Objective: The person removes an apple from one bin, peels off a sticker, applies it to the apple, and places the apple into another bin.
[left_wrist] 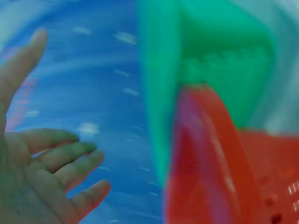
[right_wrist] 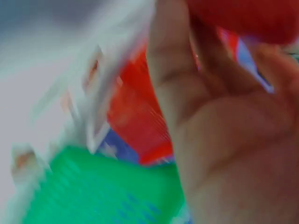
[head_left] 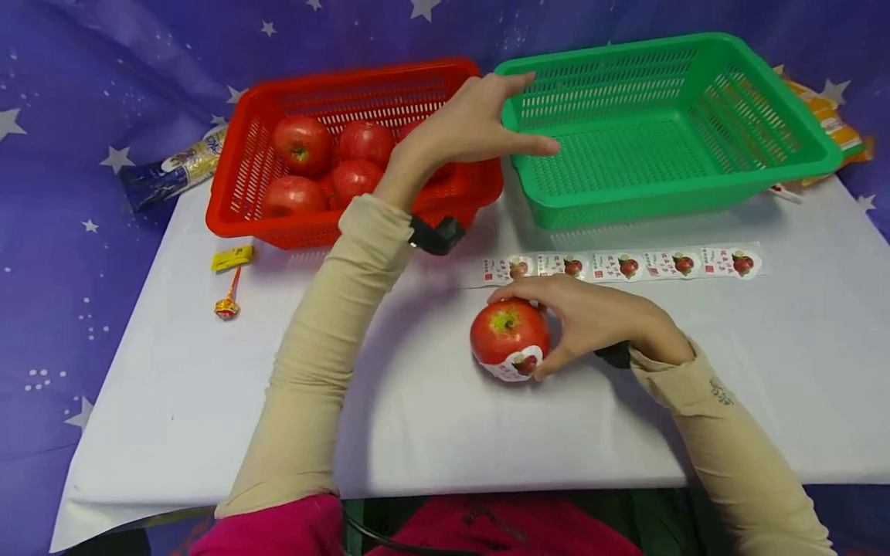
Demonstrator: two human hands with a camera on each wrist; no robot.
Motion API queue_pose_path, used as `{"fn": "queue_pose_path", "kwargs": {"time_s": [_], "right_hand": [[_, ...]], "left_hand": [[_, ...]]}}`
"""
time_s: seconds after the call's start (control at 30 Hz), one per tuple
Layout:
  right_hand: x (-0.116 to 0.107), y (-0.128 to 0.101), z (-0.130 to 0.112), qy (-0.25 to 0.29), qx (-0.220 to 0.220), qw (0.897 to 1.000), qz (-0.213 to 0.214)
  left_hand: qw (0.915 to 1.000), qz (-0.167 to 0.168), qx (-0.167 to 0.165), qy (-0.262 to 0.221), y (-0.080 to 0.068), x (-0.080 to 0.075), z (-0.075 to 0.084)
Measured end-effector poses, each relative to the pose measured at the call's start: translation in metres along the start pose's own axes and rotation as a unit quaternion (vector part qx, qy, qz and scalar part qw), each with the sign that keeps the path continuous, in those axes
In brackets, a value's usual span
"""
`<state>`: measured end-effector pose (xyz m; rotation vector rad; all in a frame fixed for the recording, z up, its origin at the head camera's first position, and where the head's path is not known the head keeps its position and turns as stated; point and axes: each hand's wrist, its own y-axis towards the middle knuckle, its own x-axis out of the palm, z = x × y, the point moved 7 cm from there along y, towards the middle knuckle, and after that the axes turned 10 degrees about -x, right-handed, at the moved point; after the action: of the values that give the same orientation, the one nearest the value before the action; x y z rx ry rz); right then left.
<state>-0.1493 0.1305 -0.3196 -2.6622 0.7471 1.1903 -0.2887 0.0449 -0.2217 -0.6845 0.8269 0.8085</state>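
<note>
A red apple (head_left: 502, 333) with a white printed sticker (head_left: 511, 366) on its near side is on the white table, stem end up. My right hand (head_left: 594, 315) grips it from the right, thumb near the sticker and fingers at the back. In the right wrist view the apple (right_wrist: 261, 18) shows only at the top, above the palm. My left hand (head_left: 469, 123) is held in the air over the right end of the red basket (head_left: 354, 76), beside the green basket (head_left: 643, 193). Thumb and fingers are spread apart, and the palm (left_wrist: 28, 186) holds nothing in the left wrist view.
Several apples (head_left: 302, 144) lie in the red basket. A strip of apple stickers (head_left: 628, 266) runs along the table below the green basket. At the left are a lollipop (head_left: 227, 307), a yellow wrapper (head_left: 232, 258) and a blue-and-gold packet (head_left: 174, 168); an orange packet (head_left: 830, 116) sits far right.
</note>
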Motion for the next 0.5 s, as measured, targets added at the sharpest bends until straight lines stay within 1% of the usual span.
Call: {"fn": "queue_pose_path", "kwargs": {"time_s": [0.03, 0.07, 0.1, 0.13, 0.17, 0.23, 0.27, 0.37, 0.4, 0.43, 0.5], "right_hand": [[-0.006, -0.005, -0.004, -0.005, -0.001, 1.0, -0.009], [-0.015, -0.009, -0.008, -0.011, 0.001, 1.0, -0.012], [-0.027, -0.013, -0.012, -0.024, -0.001, 1.0, -0.007], [-0.042, -0.016, -0.015, -0.035, 0.009, 0.999, 0.0], [-0.059, -0.018, -0.018, -0.046, 0.016, 0.999, 0.014], [-0.095, -0.018, -0.019, -0.04, 0.037, 0.997, 0.052], [-0.113, -0.015, -0.017, -0.033, 0.051, 0.995, 0.075], [-0.159, -0.002, -0.001, -0.043, 0.101, 0.986, 0.123], [-0.171, 0.004, 0.007, -0.053, 0.12, 0.983, 0.128], [-0.181, 0.01, 0.015, -0.075, 0.142, 0.979, 0.126], [-0.198, 0.024, 0.032, -0.13, 0.179, 0.97, 0.103]], "left_hand": [[0.9989, -0.009, -0.031, 0.034, 0.012, 0.003, -0.003], [0.9957, -0.027, -0.06, 0.064, 0.022, 0.008, -0.007], [0.9916, -0.048, -0.079, 0.091, 0.03, 0.014, -0.011], [0.9878, -0.065, -0.088, 0.11, 0.036, 0.019, -0.013], [0.9844, -0.075, -0.095, 0.127, 0.04, 0.024, -0.015], [0.977, -0.089, -0.109, 0.16, 0.044, 0.029, -0.018], [0.9743, -0.094, -0.121, 0.165, 0.044, 0.031, -0.02], [0.9654, -0.11, -0.142, 0.189, 0.042, 0.033, -0.023], [0.9618, -0.12, -0.15, 0.195, 0.042, 0.033, -0.025], [0.9591, -0.129, -0.155, 0.199, 0.041, 0.033, -0.026], [0.9569, -0.136, -0.159, 0.202, 0.04, 0.031, -0.028]]}}
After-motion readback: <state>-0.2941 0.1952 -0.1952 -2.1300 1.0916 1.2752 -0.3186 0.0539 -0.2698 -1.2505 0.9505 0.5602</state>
